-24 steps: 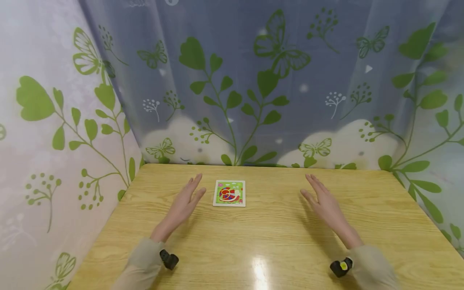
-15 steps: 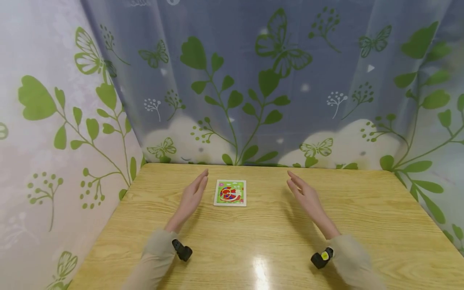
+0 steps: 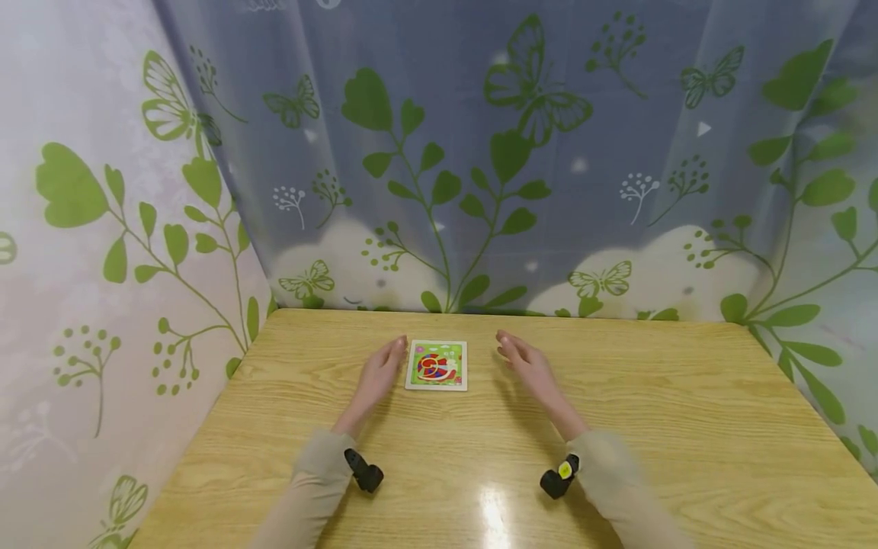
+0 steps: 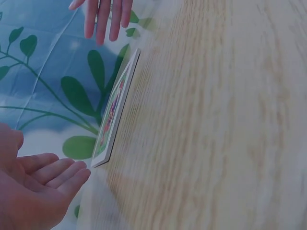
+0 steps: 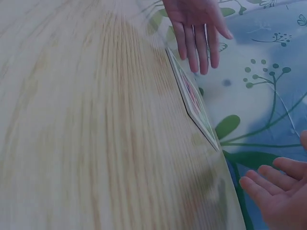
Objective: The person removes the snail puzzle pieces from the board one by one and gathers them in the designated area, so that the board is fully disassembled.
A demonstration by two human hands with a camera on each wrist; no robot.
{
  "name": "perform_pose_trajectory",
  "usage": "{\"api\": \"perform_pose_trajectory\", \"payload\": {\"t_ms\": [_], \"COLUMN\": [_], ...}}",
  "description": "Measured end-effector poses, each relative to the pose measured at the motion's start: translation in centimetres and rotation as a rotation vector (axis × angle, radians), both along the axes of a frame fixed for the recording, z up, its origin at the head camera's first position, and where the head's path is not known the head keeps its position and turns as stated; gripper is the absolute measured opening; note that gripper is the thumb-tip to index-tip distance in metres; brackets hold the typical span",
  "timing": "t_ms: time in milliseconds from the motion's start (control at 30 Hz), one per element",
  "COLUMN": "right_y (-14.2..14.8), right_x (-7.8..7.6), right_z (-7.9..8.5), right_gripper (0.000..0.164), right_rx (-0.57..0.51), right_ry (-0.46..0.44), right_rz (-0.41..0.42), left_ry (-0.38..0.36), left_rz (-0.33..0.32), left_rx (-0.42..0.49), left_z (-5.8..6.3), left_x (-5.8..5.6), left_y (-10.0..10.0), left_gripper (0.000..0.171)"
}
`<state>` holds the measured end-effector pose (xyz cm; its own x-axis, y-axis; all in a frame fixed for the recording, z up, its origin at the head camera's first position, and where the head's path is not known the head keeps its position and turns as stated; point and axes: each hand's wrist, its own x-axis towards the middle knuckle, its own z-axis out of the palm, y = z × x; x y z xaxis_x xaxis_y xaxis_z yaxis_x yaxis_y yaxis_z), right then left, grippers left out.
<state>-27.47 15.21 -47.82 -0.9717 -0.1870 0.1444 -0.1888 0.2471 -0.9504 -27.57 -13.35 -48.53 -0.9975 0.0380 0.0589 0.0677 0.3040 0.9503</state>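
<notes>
A small square picture board (image 3: 436, 366) with a white rim lies flat on the wooden table (image 3: 439, 435); its picture is a red snail on green. Just left of it is my left hand (image 3: 380, 372), palm facing inward, fingers loosely extended. My right hand (image 3: 535, 374) faces it from the other side, a bit farther off, fingers also relaxed. Neither hand holds anything. In the left wrist view, the fingertips of the left hand (image 4: 45, 184) come close to the near corner of the board (image 4: 115, 112). Across the board in the right wrist view, the left hand (image 5: 196, 31) hangs beside it.
Behind the table's far edge hangs a blue curtain (image 3: 453, 152) printed with green leaves and butterflies. A pale printed cloth (image 3: 89, 290) closes the left side. Small black cameras, one (image 3: 363, 471) on the left wrist and one (image 3: 559, 479) on the right, stick out inward.
Both hands have come inward toward the board, the right hand moving left by more and the left hand moving right. Their fingers have bent slightly. The board has stayed in place.
</notes>
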Motion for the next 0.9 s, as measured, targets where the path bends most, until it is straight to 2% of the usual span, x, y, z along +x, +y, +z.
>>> {"api": "perform_pose_trajectory", "payload": {"t_ms": [133, 233, 367, 500, 667, 900], "right_y": [-1.4, -2.4, -3.6, -4.2, -4.3, -3.9], "right_x": [-0.1, -0.1, -0.2, -0.3, -0.2, -0.1], "right_z": [-0.1, -0.3, -0.7, -1.1, -1.2, -1.2], "right_gripper": [0.055, 0.056, 0.056, 0.056, 0.053, 0.051], "right_rx": [-0.096, -0.152, -0.197, -0.244, -0.290, -0.285], "right_ry": [-0.111, -0.192, -0.266, -0.324, -0.351, -0.359], "right_rz": [0.027, 0.018, 0.004, 0.008, -0.006, -0.024], "left_ry": [-0.053, -0.070, -0.091, -0.134, -0.161, -0.178], "left_rz": [-0.006, -0.013, 0.007, 0.005, -0.009, -0.019], "left_rx": [0.042, 0.038, 0.046, 0.100, 0.140, 0.164], "left_z": [-0.2, -0.3, -0.3, -0.2, -0.1, -0.2], "left_x": [-0.1, -0.1, -0.1, -0.1, 0.0, 0.0], "left_y": [0.2, 0.3, 0.4, 0.4, 0.3, 0.4], "left_gripper": [0.054, 0.053, 0.053, 0.057, 0.058, 0.055]}}
